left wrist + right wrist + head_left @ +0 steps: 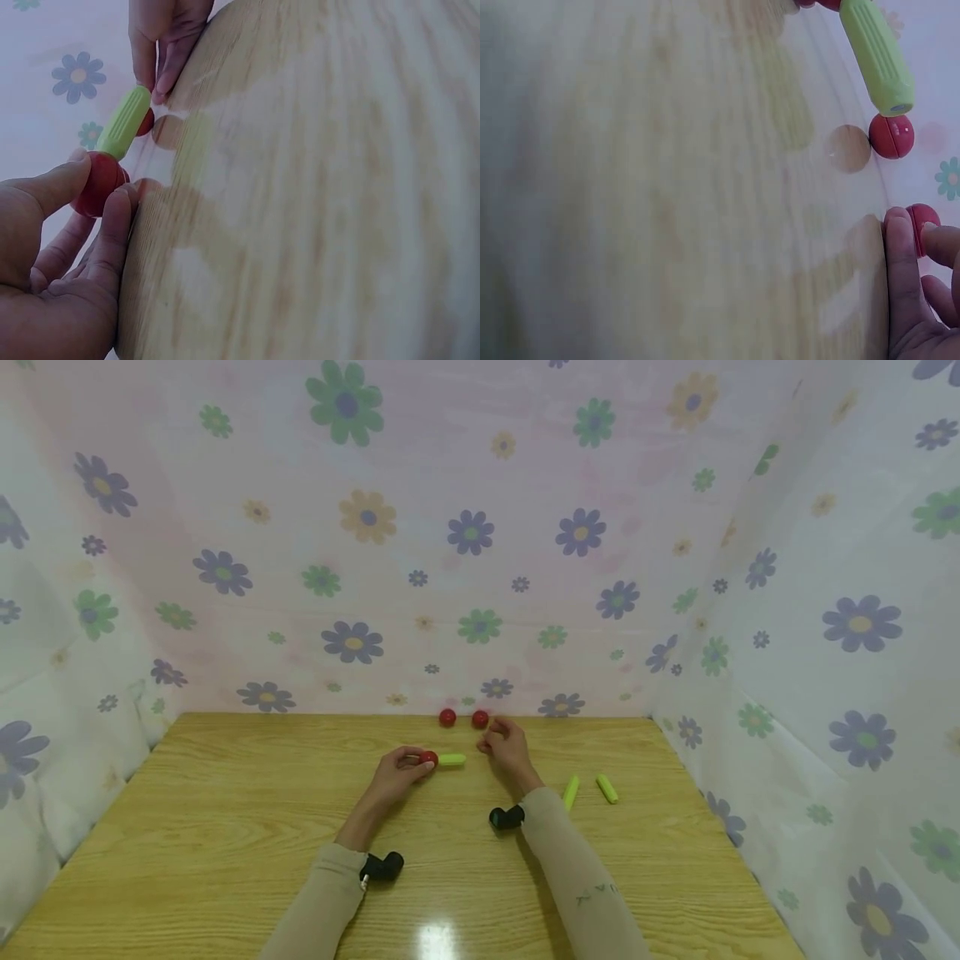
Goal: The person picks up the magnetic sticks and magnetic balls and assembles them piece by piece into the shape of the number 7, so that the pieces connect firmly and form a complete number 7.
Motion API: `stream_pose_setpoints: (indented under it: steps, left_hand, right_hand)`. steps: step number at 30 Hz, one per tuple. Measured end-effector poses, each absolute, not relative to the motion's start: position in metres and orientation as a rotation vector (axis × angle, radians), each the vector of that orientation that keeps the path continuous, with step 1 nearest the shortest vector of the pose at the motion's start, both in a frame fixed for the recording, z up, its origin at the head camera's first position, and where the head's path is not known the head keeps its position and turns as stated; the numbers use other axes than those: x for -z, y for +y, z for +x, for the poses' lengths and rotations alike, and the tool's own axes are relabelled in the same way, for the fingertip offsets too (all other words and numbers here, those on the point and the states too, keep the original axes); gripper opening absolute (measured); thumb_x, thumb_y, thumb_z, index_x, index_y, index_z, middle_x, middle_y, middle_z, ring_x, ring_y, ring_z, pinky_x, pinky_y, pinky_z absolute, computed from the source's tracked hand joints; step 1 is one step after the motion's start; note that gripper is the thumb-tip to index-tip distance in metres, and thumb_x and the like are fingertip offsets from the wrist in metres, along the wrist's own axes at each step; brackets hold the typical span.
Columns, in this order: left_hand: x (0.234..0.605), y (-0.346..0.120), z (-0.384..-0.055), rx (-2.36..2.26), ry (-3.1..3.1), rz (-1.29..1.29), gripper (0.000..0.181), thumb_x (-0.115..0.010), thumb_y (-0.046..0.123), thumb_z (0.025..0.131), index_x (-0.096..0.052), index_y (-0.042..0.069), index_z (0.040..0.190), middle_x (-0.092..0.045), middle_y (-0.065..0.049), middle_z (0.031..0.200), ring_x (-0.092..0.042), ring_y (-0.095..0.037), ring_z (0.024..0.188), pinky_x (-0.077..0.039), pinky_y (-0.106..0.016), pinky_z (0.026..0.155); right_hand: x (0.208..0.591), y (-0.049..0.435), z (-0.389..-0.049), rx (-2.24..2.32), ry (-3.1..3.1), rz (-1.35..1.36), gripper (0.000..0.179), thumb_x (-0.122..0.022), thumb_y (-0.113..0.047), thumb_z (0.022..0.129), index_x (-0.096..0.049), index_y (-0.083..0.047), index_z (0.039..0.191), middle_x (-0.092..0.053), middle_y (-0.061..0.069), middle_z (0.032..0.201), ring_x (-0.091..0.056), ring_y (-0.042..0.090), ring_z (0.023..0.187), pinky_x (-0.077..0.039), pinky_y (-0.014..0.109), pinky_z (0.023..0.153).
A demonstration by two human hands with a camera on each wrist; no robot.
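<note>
My left hand point(397, 777) pinches a red ball point(94, 184) between thumb and fingers. A lime-green ribbed stick point(126, 124) projects from that ball, like the handle of a small maraca. On the right, my right hand point(510, 752) is at the back of the table beside the right one of two loose red balls point(480, 719). Its thumb and forefinger stand apart around the near side of that ball in the right wrist view; whether they touch it I cannot tell. The other loose red ball point(892, 136), with a seam round it, lies to the left.
Two more lime-green sticks point(607, 788) lie on the wooden table point(225, 810), right of my right forearm, which partly covers one stick point(572, 792). Flower-patterned cloth point(420, 468) stands behind the table and along its sides.
</note>
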State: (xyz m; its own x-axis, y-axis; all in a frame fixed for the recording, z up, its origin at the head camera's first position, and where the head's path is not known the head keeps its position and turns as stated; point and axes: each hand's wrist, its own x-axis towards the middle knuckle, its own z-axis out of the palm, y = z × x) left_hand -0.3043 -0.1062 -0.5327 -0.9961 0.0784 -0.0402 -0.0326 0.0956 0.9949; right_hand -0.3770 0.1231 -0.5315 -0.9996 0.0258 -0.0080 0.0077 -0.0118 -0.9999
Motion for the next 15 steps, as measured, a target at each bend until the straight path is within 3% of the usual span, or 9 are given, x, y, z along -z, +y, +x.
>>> stream_pose_setpoints:
  steps: [6,15]
  left_hand:
    - [0.53,-0.106,-0.304,-2.054,2.267,0.053,0.033,-0.069,0.01,0.1,-0.061,-0.008,0.127,-0.068,-0.027,0.119,-0.07,-0.028,0.101,-0.059,-0.031,0.08]
    - [0.534,-0.106,-0.306,-2.037,2.268,0.013,0.03,-0.07,0.011,0.099,-0.064,-0.003,0.125,-0.07,-0.02,0.115,-0.068,-0.017,0.092,-0.056,-0.026,0.075]
  right_hand:
    - [0.53,0.117,-0.387,-2.289,-2.148,-0.039,0.056,-0.056,0.008,0.101,-0.038,0.009,0.154,-0.045,0.03,0.144,-0.058,0.011,0.073,-0.055,0.018,0.064]
    - [0.528,0.114,-0.391,-2.092,-2.282,-0.036,0.045,-0.066,0.0,0.098,-0.053,0.007,0.141,-0.058,0.023,0.128,-0.062,0.014,0.076,-0.057,0.019,0.064]
